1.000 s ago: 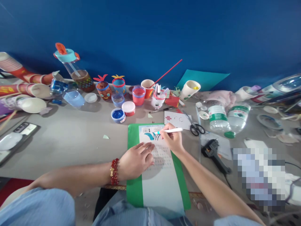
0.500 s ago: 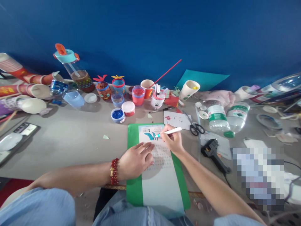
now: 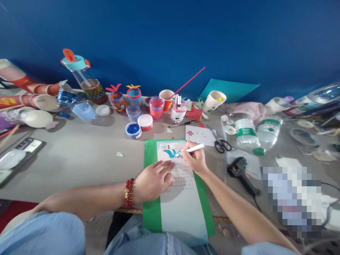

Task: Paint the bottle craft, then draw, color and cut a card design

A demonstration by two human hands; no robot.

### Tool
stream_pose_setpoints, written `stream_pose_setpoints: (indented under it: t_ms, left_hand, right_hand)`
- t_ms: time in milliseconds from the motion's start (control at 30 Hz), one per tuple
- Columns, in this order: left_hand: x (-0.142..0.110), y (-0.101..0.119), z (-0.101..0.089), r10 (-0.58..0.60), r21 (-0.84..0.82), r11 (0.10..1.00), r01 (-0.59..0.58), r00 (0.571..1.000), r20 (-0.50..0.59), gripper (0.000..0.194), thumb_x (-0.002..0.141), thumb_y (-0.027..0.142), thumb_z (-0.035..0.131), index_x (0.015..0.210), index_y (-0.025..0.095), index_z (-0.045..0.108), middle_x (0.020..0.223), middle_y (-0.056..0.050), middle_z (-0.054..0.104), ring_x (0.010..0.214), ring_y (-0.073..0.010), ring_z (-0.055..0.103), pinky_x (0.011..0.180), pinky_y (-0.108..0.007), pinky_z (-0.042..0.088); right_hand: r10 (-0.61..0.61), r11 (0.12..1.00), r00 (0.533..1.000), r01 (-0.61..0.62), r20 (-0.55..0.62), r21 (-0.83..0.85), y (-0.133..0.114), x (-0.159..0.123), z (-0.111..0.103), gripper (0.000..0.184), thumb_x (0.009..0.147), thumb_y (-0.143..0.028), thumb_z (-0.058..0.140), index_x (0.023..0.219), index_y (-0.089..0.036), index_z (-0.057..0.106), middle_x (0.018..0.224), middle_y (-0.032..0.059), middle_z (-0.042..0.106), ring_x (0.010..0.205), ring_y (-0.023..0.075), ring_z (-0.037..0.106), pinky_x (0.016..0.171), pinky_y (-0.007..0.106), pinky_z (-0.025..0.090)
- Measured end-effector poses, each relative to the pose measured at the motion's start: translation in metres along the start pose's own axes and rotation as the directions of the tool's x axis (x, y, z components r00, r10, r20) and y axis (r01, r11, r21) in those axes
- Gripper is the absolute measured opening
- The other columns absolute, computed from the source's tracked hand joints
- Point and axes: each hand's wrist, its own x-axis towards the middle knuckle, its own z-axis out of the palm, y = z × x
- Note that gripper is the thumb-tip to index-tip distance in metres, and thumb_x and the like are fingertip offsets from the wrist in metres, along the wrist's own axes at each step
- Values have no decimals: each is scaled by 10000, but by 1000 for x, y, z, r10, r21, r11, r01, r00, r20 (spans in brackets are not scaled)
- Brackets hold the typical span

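Observation:
My right hand (image 3: pixel 195 159) is closed around a white marker (image 3: pixel 195 148), its blue tip touching a printed white sheet (image 3: pixel 183 212). Under that tip is a blue leaf-like drawing (image 3: pixel 169 153) with dark outlines, partly hidden by my fingers. Flat on the sheet lies my left hand (image 3: pixel 154 180), fingers stretched out just below the drawing, a red bead bracelet (image 3: pixel 129 193) at its wrist. Beneath the sheet is a green board or sheet (image 3: pixel 152 216) that juts over the table's front edge.
Paint pots, among them an open blue one (image 3: pixel 133 130), stand behind the sheet with decorated cups (image 3: pixel 117 102). To the right lie scissors (image 3: pixel 222 145), a glue gun (image 3: pixel 243 175) and clear bottles (image 3: pixel 245 131). A phone (image 3: pixel 20 159) lies at the left on the table (image 3: pixel 79 156).
The marker's tip has shifted slightly to the right, and more blue shows in the drawing. My left hand stays in place.

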Motion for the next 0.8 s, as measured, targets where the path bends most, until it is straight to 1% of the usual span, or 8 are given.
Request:
stream_pose_setpoints:
  t_ms: [133, 267, 400, 533, 667, 800]
  left_hand:
    - [-1, 0, 1, 0, -2, 1000, 0, 1000, 22, 239, 975, 300, 520, 995, 96, 643, 1348, -189, 585, 1280, -290, 530, 1059, -436, 454]
    - [-1, 0, 2, -3, 7, 1000, 3, 1000, 7, 252, 982, 304, 503, 994, 94, 641, 1348, -193, 583, 1286, -296, 524, 1059, -442, 456]
    - [-2, 0, 2, -4, 17, 1000, 4, 1000, 15, 259, 987, 310, 491, 994, 98, 640, 1348, -179, 587, 1270, -293, 537, 1054, -434, 464]
    - [-1, 0, 2, 2, 26, 1000, -2, 1000, 0, 267, 991, 310, 479, 996, 96, 639, 1340, -182, 591, 1268, -295, 539, 1048, -432, 468]
    - [0, 0, 2, 7, 20, 1000, -7, 1000, 1, 263, 985, 307, 493, 998, 89, 640, 1337, -193, 590, 1271, -298, 536, 1051, -438, 462]
    - [0, 0, 1, 0, 6, 1000, 0, 1000, 4, 253, 982, 301, 502, 991, 91, 642, 1336, -189, 592, 1274, -295, 534, 1055, -432, 459]
  right_hand:
    - [3, 1000, 1000, -3, -16, 0, -1, 0, 0, 168, 753, -144, 545, 606, -209, 499, 527, -43, 479, 473, 103, 405, 462, 239, 294]
    - [-5, 1000, 1000, 5, 10, -5, -3, 0, 0, 189, 755, -146, 542, 585, -209, 486, 520, -41, 473, 466, 100, 398, 455, 239, 276]
    - [-10, 1000, 1000, 10, -16, -6, -3, -1, 0, 181, 755, -141, 540, 595, -208, 492, 538, -41, 476, 474, 99, 400, 459, 241, 279]
    - [-18, 1000, 999, 19, 27, -6, -3, -1, 1, 195, 752, -135, 535, 580, -208, 478, 527, -44, 469, 470, 97, 398, 459, 240, 273]
    - [-16, 1000, 1000, 16, 11, 5, -4, -1, 1, 192, 755, -139, 534, 583, -207, 480, 528, -41, 475, 471, 98, 405, 458, 240, 270]
    - [-26, 1000, 999, 26, 43, 7, -4, -1, 0, 187, 754, -128, 527, 587, -204, 490, 529, -42, 474, 469, 93, 390, 457, 239, 264]
